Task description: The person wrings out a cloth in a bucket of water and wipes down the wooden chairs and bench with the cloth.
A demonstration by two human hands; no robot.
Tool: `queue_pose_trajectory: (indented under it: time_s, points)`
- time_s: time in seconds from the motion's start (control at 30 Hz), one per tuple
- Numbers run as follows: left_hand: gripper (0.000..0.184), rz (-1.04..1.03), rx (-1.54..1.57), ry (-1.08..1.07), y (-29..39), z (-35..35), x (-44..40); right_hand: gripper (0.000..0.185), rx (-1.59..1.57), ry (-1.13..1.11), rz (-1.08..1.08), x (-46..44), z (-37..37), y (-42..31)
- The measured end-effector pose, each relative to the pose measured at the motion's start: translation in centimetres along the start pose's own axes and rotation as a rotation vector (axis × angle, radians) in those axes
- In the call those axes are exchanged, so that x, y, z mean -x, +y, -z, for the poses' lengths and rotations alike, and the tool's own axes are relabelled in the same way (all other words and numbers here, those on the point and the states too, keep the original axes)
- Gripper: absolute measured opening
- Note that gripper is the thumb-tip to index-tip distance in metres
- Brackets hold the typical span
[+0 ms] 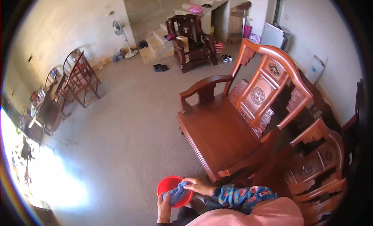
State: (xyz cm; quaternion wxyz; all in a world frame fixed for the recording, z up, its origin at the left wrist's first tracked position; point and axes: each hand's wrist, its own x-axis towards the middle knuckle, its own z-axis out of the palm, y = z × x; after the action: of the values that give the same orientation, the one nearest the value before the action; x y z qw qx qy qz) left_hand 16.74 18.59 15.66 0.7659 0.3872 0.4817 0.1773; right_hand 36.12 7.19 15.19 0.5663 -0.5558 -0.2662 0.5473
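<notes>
A blue cloth (177,193) stretches between my two hands, bunched up over a red bucket (163,183). My left hand (164,206) grips its lower left end beside the bucket's rim. At the upper right end, my right hand (197,185) has its fingers closed on the cloth. A flowered blue sleeve covers the right forearm. The cloth hides most of the bucket's inside. Just to the right stands a carved, reddish-brown wooden armchair (217,129) with a broad glossy seat.
More carved wooden furniture (311,167) stands close on my right. Across the grey floor (124,121) are a dark carved armchair (190,43), black shoes (160,68), a standing fan (123,35) and stairs. Wooden chairs (81,76) line the left, near bright light.
</notes>
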Motion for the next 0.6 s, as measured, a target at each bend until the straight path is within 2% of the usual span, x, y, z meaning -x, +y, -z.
queue_pose_trajectory:
  time_s: [0.03, 0.1, 0.13, 0.23, 0.27, 0.33, 0.37, 0.4, 0.43, 0.5, 0.53, 0.6]
  points:
    - [0.034, 0.001, -0.020, -0.018, 1.0, -0.9, -0.2, 0.028, 0.026, 0.042, 0.014, 0.9, 1.1, -0.3]
    - [0.046, -0.207, -0.505, -0.320, 2.2, -2.5, -0.6, 0.026, -0.125, 0.084, 0.014, 2.7, 2.7, -0.6]
    - [0.049, -0.315, -0.632, -0.393, 2.7, -3.5, -0.8, 0.025, -0.057, 0.130, 0.044, 3.8, 3.1, -1.1]
    - [0.049, -0.394, -0.863, -0.659, 3.7, -6.1, -1.4, 0.024, 0.302, 0.390, 0.263, 6.8, 3.3, -2.3]
    - [0.049, -0.386, -0.910, -0.778, 4.0, -6.5, -1.6, 0.025, 0.292, 0.454, 0.315, 7.9, 2.7, -2.0]
    - [0.050, -0.128, -0.875, -0.772, 3.3, -7.9, -1.4, 0.027, 0.300, 0.597, 0.354, 10.6, 1.8, -1.1]
    - [0.050, -0.105, -0.913, -0.877, 2.4, -8.9, -1.2, 0.028, 0.309, 0.658, 0.343, 12.0, 1.2, -0.5]
    - [0.050, 0.041, -0.885, -0.964, 0.0, -15.4, -8.4, 0.031, 0.214, 0.786, 0.288, 11.0, 7.3, -0.5]
    - [0.050, 0.075, -0.782, -0.945, -1.2, -15.8, -9.3, 0.033, 0.243, 0.847, 0.287, 12.7, 7.9, 0.4]
    - [0.049, 0.092, -0.781, -1.024, -5.1, -17.0, -12.0, 0.038, 0.700, 0.901, 0.014, 15.8, 9.4, 0.5]
    - [0.047, 0.113, -0.773, -1.023, -6.7, -18.4, -13.5, 0.038, 0.688, 0.971, -0.002, 16.5, 10.4, 2.2]
    - [0.045, 0.136, -0.798, -1.087, -8.6, -22.2, -15.9, 0.033, 0.178, 1.199, 0.262, 17.5, 12.9, 6.7]
